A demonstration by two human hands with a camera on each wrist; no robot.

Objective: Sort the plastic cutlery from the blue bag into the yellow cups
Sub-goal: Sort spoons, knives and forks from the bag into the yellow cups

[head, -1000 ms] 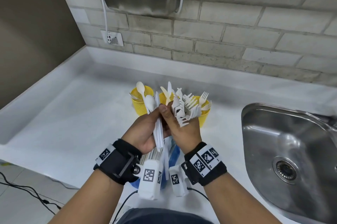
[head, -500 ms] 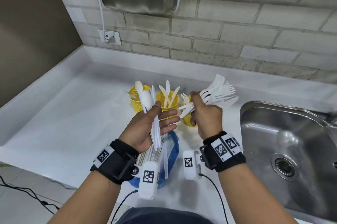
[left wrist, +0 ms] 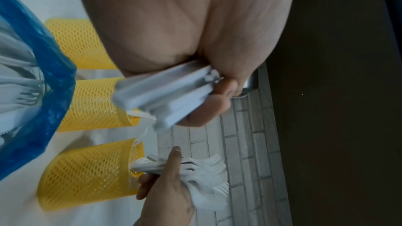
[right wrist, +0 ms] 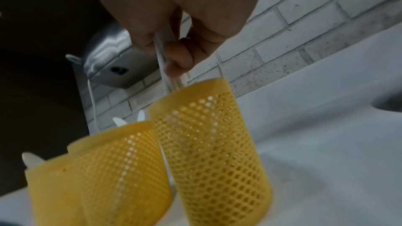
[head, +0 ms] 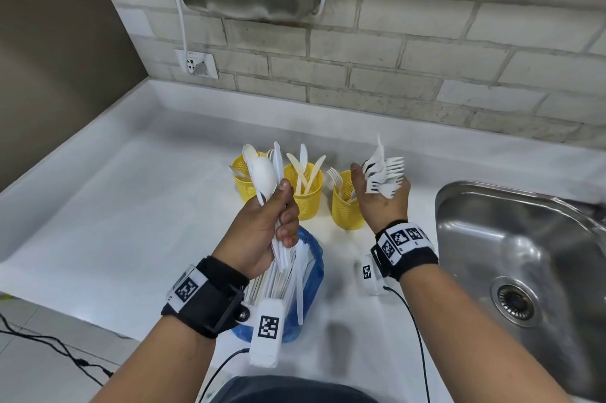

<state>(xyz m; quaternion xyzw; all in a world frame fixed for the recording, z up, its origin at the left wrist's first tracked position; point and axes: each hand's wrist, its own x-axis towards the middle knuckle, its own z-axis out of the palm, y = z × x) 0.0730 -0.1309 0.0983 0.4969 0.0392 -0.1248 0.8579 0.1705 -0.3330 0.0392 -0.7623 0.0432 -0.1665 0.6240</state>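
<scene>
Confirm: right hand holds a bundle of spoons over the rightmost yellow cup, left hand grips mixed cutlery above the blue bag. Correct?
Not quite: the right hand holds a bundle of forks, not spoons; the head view shows the tines fanned out. The rest stands: it is over the rightmost yellow cup, and the left hand grips mixed cutlery above the blue bag.

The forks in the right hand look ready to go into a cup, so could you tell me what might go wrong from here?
1. The right hand holds a fanned fork bundle wider than the right cup mouth; some handles may miss and spill.
2. That light mesh cup could tip if pushed sideways.
3. The left hand grips mixed spoons and knives; some could slip.
</scene>
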